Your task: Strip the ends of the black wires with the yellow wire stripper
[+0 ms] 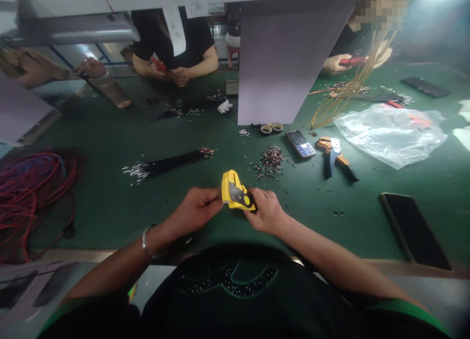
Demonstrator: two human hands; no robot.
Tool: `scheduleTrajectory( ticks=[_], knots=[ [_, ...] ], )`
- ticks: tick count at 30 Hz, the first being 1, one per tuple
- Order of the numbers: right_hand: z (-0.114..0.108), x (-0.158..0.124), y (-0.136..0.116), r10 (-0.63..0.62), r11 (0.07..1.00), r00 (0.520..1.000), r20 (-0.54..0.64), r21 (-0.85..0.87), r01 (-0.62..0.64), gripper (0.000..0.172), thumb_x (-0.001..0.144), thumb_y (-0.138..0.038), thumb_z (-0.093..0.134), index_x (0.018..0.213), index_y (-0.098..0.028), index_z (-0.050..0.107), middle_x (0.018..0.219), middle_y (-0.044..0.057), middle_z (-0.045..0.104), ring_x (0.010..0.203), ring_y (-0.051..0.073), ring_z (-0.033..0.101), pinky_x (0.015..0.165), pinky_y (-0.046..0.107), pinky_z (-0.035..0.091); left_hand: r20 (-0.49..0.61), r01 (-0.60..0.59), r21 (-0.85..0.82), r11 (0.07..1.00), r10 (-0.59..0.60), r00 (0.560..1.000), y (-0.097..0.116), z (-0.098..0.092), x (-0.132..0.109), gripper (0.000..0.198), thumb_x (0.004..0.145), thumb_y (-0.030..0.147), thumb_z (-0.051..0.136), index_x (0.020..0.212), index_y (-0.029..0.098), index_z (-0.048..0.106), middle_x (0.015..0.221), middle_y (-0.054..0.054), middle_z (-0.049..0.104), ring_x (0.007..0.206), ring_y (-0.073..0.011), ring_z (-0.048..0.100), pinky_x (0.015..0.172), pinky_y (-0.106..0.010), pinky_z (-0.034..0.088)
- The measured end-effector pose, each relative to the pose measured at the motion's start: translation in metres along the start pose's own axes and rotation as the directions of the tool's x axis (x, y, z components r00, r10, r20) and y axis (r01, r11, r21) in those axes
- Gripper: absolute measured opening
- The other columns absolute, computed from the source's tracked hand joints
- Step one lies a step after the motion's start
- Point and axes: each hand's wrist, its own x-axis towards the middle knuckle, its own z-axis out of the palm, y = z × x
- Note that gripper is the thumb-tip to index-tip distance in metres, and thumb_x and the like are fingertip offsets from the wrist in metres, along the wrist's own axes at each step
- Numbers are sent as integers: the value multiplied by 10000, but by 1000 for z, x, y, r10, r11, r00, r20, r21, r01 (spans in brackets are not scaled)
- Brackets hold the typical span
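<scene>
My right hand (267, 210) is closed around the handle of a yellow and black hand tool (237, 192), whose head points up and to the left. Just left of the tool is my left hand (200, 209), thumb and fingers pinched together near the tool's jaw; whatever it holds is too small to make out. Beyond my hands lies a bundle of black wires (172, 163) with silvery tips at the left end and coppery tips at the right. A pile of small metal pieces (272, 160) rests on the green table (183, 133) past my right hand.
Red wire coils (36, 197) lie far left. To the right are a keypad phone (301, 144), an orange and blue tool (335, 155), a plastic bag (396, 133) and a dark smartphone (414, 231). A grey panel (286, 60) stands ahead; people work across the table.
</scene>
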Motion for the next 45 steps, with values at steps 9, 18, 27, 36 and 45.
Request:
scheduleTrajectory(
  ticks=[9, 18, 27, 36, 45],
  knots=[
    [-3, 14, 2, 540, 645, 795, 276, 471, -602, 148, 661, -239, 501, 779, -181, 568, 518, -49, 508, 427, 104, 447, 448, 228, 365, 38, 207, -443, 872, -212, 976, 0, -10, 7, 237, 829, 217, 631, 1037, 172, 735, 656, -28, 670, 544, -104, 574, 570, -244, 501],
    [-6, 21, 0, 550, 107, 662, 509, 744, -660, 195, 565, -199, 528, 759, -187, 508, 363, -102, 481, 276, 89, 388, 317, 208, 337, 23, -25, -277, 961, 32, 999, 2, -9, 23, 202, 856, 219, 628, 1021, 206, 745, 887, -80, 753, 787, -169, 692, 792, -331, 545],
    [-3, 23, -2, 523, 45, 669, 528, 767, -640, 178, 567, -188, 531, 742, -191, 493, 359, -101, 492, 274, 80, 383, 305, 196, 333, -27, -139, -366, 920, 138, 990, 15, 5, 53, 170, 860, 295, 632, 814, 190, 759, 837, -88, 730, 915, -212, 660, 904, -398, 502],
    [4, 19, 0, 567, 200, 653, 502, 685, -700, 190, 557, -206, 490, 745, -190, 509, 366, -110, 429, 295, 81, 375, 318, 189, 299, -38, 73, -719, 691, -144, 989, 12, 33, 71, 143, 732, 271, 754, 739, 131, 721, 449, 54, 446, 405, -42, 365, 442, -205, 363],
    [0, 20, -3, 568, 544, 743, 354, 515, -662, 78, 604, -216, 489, 674, -182, 496, 536, -60, 423, 492, 91, 362, 453, 217, 281, -211, 4, -707, 707, -217, 953, 7, 38, 55, 89, 681, 205, 774, 705, 133, 726, 630, -22, 634, 453, -51, 446, 456, -228, 358]
  ],
)
